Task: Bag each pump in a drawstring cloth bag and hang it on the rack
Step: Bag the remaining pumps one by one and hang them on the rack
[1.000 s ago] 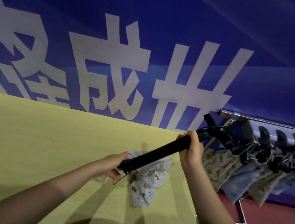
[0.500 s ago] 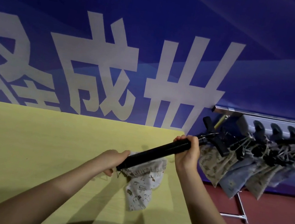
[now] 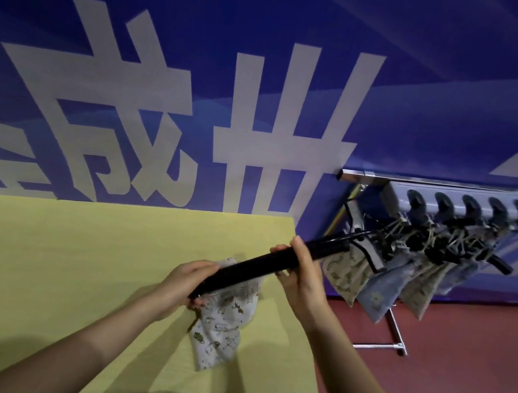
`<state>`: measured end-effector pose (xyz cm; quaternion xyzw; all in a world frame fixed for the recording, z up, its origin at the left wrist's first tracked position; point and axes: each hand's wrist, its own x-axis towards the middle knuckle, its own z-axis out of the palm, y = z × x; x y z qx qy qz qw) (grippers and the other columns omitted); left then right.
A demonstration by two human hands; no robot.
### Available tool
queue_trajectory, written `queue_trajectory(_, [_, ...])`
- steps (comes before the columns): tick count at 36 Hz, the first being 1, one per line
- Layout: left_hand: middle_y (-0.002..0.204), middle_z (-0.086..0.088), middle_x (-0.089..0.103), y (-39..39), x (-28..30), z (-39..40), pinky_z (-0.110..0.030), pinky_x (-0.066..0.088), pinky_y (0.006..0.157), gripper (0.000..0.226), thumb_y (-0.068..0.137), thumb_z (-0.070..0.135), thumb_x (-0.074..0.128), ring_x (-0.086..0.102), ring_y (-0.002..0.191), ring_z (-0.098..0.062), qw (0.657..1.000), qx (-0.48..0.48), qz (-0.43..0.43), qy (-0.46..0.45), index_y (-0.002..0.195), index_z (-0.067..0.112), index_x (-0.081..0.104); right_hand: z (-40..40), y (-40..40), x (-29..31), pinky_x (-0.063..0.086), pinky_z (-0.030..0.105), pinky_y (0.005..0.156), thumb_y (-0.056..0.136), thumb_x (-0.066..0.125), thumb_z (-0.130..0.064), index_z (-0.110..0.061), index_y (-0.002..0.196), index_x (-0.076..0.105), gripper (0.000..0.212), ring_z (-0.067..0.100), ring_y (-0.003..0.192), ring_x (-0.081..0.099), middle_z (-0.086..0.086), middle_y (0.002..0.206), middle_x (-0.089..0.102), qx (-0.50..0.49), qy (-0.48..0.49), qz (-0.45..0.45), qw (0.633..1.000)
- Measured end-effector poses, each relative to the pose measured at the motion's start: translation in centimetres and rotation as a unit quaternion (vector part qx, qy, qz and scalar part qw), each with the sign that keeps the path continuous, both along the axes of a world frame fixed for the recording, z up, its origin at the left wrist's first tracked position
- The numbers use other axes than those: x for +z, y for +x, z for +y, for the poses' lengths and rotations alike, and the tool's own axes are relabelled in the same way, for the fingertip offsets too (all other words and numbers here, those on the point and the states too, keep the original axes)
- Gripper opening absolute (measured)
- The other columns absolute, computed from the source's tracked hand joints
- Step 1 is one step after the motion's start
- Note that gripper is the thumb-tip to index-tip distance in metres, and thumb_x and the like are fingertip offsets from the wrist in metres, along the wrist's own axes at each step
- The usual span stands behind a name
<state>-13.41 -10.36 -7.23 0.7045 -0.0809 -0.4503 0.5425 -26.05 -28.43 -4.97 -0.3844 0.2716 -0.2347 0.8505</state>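
Hands came first: your left hand (image 3: 185, 283) was curled around the lower end of the black pump (image 3: 267, 263), pinching the gathered mouth of the printed cloth bag (image 3: 222, 324) against it, while your right hand (image 3: 300, 277) gripped the pump's barrel further up, fingers wrapped over the top and thumb underneath. You held the pump slanted, its low end at your left hand and its high end running up past your right hand toward the rack (image 3: 456, 195). From your left hand the bag hung down, limp, above the yellow table (image 3: 34, 261), with its lower corner close to the tabletop; whether it touched the surface could not be told. Only the tip of the pump sat inside the bag's mouth; most of the barrel was bare between your 2 hands. Beyond your right hand, the pump's upper end, with its thin black hose, overlapped the nearest of the bagged pumps (image 3: 383, 285) already hanging from the rack's dark hooks in a tight row. Whether it touched them could not be judged. Behind both hands stood the blue wall banner (image 3: 273, 61) with large white characters, and below your right forearm lay the red floor (image 3: 459, 384).
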Motion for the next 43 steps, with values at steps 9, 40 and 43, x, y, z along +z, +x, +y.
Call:
queue_trajectory(9, [0.104,-0.001,0.068,-0.2,-0.8,-1.7,-0.025,0.043,0.05,0.017,0.093,0.031,0.059,0.059,0.076,-0.015,0.999,-0.008,-0.051,0.0,0.104,0.025,0.071,1.3,-0.8,-0.8,0.053,0.044,0.09,0.095,0.056,-0.017,-0.007,0.096,0.061,0.011,0.033,0.1,0.064,0.015,0.098,0.065,0.114,0.026,0.105,0.988])
queue_trajectory(40, [0.113,-0.021,0.06,3.9,-9.0,-2.0,-0.039,0.047,0.089,0.029,0.097,0.012,0.053,0.061,0.099,-0.033,0.967,0.136,0.146,0.159,0.121,-0.005,0.053,-2.3,1.7,-4.6,0.057,0.026,0.068,0.088,0.063,-0.001,-0.007,0.085,0.065,0.007,0.026,0.09,0.066,0.015,0.092,0.065,-0.031,-0.037,0.189,0.981])
queue_trajectory(43, [0.092,-0.018,0.06,4.3,-8.9,-2.3,-0.037,0.047,0.073,0.019,0.097,0.012,0.051,0.058,0.077,-0.029,0.976,0.102,0.053,0.185,0.103,-0.004,0.059,-2.0,2.1,-5.5,0.056,0.037,0.081,0.084,0.068,-0.004,-0.012,0.083,0.068,0.008,0.023,0.09,0.066,0.007,0.086,0.068,-0.024,-0.088,0.211,0.973])
